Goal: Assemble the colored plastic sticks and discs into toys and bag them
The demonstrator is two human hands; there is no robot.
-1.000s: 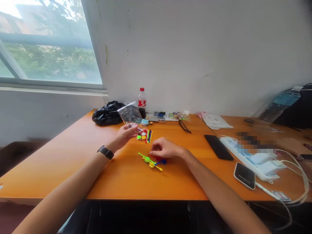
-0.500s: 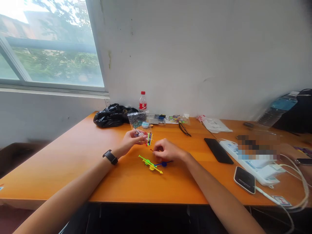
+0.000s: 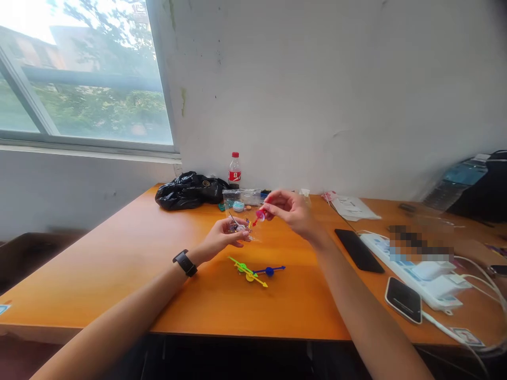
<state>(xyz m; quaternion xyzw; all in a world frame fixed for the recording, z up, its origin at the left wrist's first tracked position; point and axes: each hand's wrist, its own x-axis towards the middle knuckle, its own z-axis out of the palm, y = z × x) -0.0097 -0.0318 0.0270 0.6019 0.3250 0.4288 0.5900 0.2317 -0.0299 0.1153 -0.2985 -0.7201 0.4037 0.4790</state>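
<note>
My left hand (image 3: 222, 236) is closed on a clear plastic bag (image 3: 243, 196), which stands up from the fingers with small coloured pieces low inside it. A red arrow spinner (image 3: 260, 216) is pinched in my right hand (image 3: 292, 212), its tip slanting down and left at the bag's right side. Below the hands, a green arrow spinner (image 3: 242, 267) and a yellow arrow spinner (image 3: 250, 276) overlap on the wooden table. A blue arrow spinner (image 3: 270, 272) lies to their right.
A black plastic bag (image 3: 186, 192) and a red-capped bottle (image 3: 235, 171) stand at the back. To the right are a black phone-like slab (image 3: 358, 250), a white power strip (image 3: 412, 274) and a phone (image 3: 403, 300) with a cable.
My right hand has risen from beside the spinners on the table up to the bag, with the red arrow spinner now plainly showing in its fingers. The left hand keeps the bag.
</note>
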